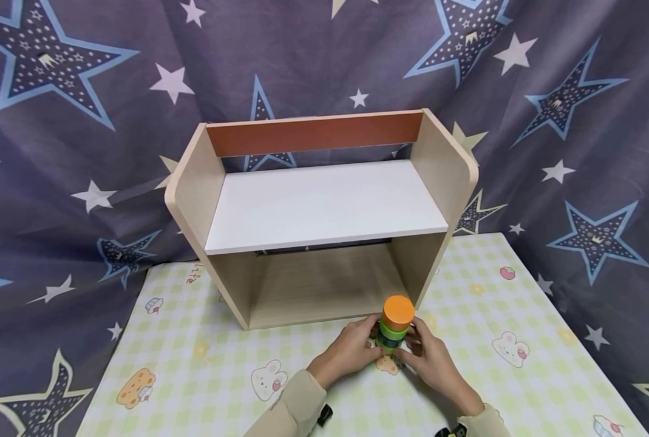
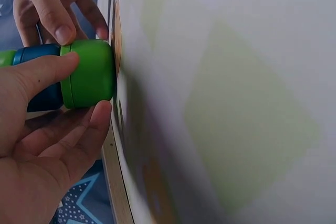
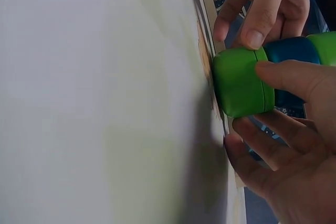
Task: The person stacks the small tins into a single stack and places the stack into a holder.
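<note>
- Star-print curtain [image 1: 324, 54]: far backdrop.
- Checked tablecloth [image 1: 193, 388]: covers tabletop.
- Two-tier shelf unit [image 1: 324, 206]: stands far; right side panel [image 1: 444, 164] likely blocks any far-right move.
- Left hand [image 1: 348, 352], right hand [image 1: 432, 364]: both grasping orange-green-blue cylinder stack [image 1: 394, 332] low, either side.
- Stack: upright on tablecloth, near shelf's right front; probably light, stiff, slick, tippy; hold around base.

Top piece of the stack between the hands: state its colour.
Orange; the top piece shows best in the head view.
</note>
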`<state>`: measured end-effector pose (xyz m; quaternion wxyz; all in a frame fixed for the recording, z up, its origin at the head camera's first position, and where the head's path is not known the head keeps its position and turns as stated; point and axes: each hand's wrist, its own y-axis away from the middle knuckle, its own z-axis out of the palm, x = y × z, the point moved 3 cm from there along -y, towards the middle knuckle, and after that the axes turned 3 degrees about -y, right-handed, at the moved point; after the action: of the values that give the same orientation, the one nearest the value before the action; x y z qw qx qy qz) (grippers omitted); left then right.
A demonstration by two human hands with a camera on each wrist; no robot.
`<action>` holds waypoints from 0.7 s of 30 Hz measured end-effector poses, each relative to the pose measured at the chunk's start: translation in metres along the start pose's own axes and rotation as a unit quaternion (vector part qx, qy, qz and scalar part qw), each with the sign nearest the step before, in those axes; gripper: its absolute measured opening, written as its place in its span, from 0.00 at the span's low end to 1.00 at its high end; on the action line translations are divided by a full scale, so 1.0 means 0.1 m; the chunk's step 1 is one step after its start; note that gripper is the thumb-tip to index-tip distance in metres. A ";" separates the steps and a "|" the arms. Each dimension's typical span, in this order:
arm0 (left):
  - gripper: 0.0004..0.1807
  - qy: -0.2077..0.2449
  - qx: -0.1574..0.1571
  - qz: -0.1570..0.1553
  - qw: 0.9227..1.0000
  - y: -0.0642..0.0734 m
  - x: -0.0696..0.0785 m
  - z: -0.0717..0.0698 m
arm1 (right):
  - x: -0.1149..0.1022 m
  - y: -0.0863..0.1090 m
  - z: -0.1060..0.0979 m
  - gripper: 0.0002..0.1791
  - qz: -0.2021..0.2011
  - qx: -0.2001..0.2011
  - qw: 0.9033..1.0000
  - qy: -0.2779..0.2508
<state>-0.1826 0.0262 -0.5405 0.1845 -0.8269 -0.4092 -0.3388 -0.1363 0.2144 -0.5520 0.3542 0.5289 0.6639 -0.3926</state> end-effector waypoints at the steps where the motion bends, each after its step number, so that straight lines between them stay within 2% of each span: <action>1: 0.35 0.003 0.000 -0.001 1.000 0.01 0.00 -0.01 | 0.00 0.00 0.01 0.40 -0.004 -0.002 1.000 -0.002; 10: 0.35 0.020 0.011 -0.007 1.000 0.13 -0.04 -0.08 | -0.06 -0.02 0.08 0.40 -0.014 -0.021 0.999 -0.031; 17: 0.36 -0.006 0.031 0.002 1.000 0.27 -0.05 -0.14 | -0.14 -0.02 0.16 0.39 -0.024 -0.044 0.998 -0.039; 21: 0.36 -0.013 0.038 -0.004 0.999 0.35 -0.07 -0.18 | -0.18 -0.03 0.21 0.40 -0.026 -0.053 0.998 -0.038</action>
<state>-0.1649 -0.0089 -0.5340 0.2085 -0.8220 -0.4276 -0.3130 -0.1345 0.1877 -0.5450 0.3961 0.4764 0.6838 -0.3855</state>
